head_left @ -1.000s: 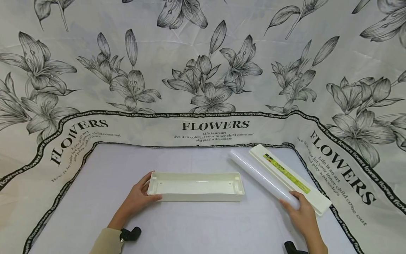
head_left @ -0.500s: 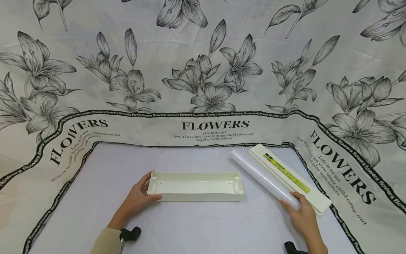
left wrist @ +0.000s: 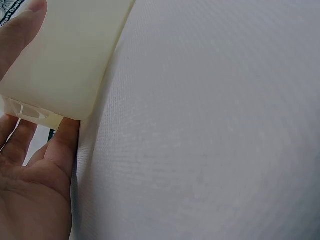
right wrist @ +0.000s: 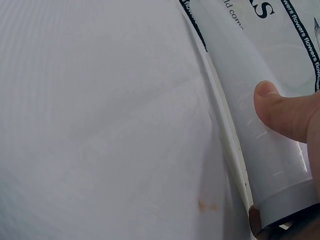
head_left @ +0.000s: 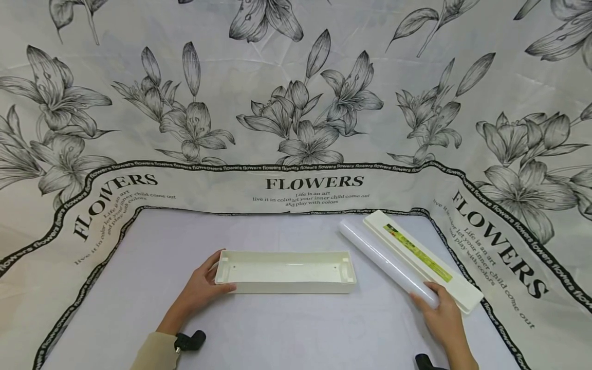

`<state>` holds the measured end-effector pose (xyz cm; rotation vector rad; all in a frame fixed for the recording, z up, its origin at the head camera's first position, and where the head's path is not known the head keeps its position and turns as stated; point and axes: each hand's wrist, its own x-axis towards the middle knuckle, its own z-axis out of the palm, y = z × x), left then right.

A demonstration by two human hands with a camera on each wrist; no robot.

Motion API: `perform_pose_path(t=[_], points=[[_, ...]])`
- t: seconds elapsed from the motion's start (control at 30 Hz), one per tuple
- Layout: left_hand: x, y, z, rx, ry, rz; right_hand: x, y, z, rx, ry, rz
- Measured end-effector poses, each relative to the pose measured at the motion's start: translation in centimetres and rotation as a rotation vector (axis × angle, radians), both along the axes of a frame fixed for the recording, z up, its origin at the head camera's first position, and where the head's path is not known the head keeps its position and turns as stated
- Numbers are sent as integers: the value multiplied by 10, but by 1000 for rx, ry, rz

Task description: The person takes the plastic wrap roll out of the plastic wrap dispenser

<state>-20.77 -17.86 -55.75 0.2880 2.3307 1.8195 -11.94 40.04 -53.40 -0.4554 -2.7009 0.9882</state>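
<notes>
A long cream plastic box [head_left: 287, 288], its top uncovered and its inside bare, stands in the middle of the table. My left hand [head_left: 200, 285] grips its left end, thumb on the front wall and fingers round the end; the left wrist view shows the thumb on the box wall [left wrist: 65, 60]. At the right, my right hand [head_left: 445, 314] holds the near end of a roll of clear plastic film [head_left: 388, 262]. In the right wrist view the thumb [right wrist: 272, 100] lies along the film roll [right wrist: 250, 100]. The roll slants away toward the back.
A long cream lid [head_left: 379, 221] with a yellow-green label lies slanted just right of the roll, its near end over the cloth's printed border. White cloth [head_left: 287, 334] covers the table, and a flower-printed cloth [head_left: 305, 103] rises behind and around it.
The film roll and my right hand have shifted very slightly to the right. My left hand and the box have stayed in place.
</notes>
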Motion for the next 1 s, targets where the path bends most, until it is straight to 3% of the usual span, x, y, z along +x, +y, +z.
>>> perform_pose_path(t=[0.67, 1.0], points=[[-1, 1, 1, -9, -11, -1, -1, 3, -2, 3, -51, -53], [-1, 1, 1, -2, -15, 3, -1, 2, -2, 4, -34, -63]])
